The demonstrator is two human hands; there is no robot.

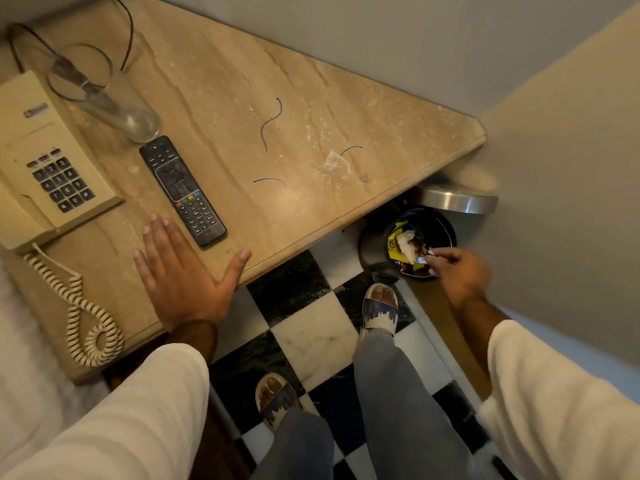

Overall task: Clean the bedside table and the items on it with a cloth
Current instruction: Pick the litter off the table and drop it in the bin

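Spanning the upper left and centre of the frame: bedside table, tan stone top, dusty, with no cloth anywhere in view.

Telephone, beige, at the left edge, its coiled cord trailing toward the lower left.

Pedal bin, right of centre, below the table's corner, lid raised, wrappers and tissue inside.

Left hand, lower centre-left, laid flat on the table edge, fingers spread wide, gripping nothing.

Right hand, over the bin, fingertips pinched on a small scrap (litter, apparently on its way in).

Remote control, black, just above the left hand.

Drinking glass, clear, upper left, standing close between the telephone and the remote.

Loose threads and a crumpled clear scrap, centre of the tabletop.

Risks, as judged: wiping with threads and grit left in place would smear or scatter them onto the floor; a sweep near the glass could tip it against the telephone; the cord could snag a passing cloth.

Obscured: the scrap in the right hand is too small to identify; the bin's base sits under the table; the telephone's left side is cut off; the dark wire at the top runs out of frame.
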